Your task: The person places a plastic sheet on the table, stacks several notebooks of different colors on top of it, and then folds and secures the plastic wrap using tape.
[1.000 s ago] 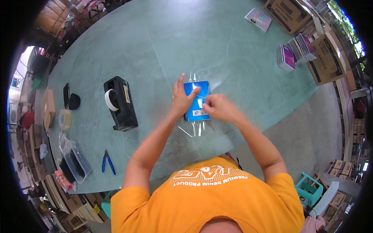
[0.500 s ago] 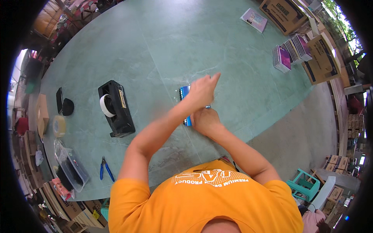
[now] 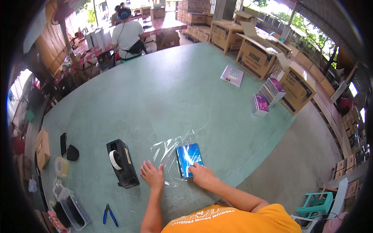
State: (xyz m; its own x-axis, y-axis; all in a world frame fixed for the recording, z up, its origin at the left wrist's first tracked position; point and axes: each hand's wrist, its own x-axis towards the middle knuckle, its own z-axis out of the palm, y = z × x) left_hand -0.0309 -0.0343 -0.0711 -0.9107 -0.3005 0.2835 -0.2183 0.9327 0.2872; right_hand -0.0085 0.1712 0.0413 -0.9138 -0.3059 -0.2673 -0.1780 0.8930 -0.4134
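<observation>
A small blue spiral notebook (image 3: 189, 154) lies on the green tabletop, with clear plastic film (image 3: 166, 152) spread out beside and around it. My right hand (image 3: 203, 177) rests on the notebook's lower right part, its fingers curled down against the cover. To the left, my left hand (image 3: 152, 174) is open, fingers spread low over the table near the film's edge. It holds nothing. Close by on its left stands a black tape dispenser (image 3: 128, 171) carrying a roll of white tape (image 3: 115, 159).
Blue-handled cutters (image 3: 110, 216), a clear plastic bin (image 3: 74, 209) and a tape roll (image 3: 61, 167) lie at left. Stacked purple notebooks (image 3: 260, 105), a flat packet (image 3: 232, 75) and cardboard boxes (image 3: 257, 58) stand far right. A person (image 3: 129, 35) sits beyond the table.
My hands, crossed over the notebook before, are now apart: the left has moved left to the table, the right stays on the notebook. The view has tilted up, showing more of the far side.
</observation>
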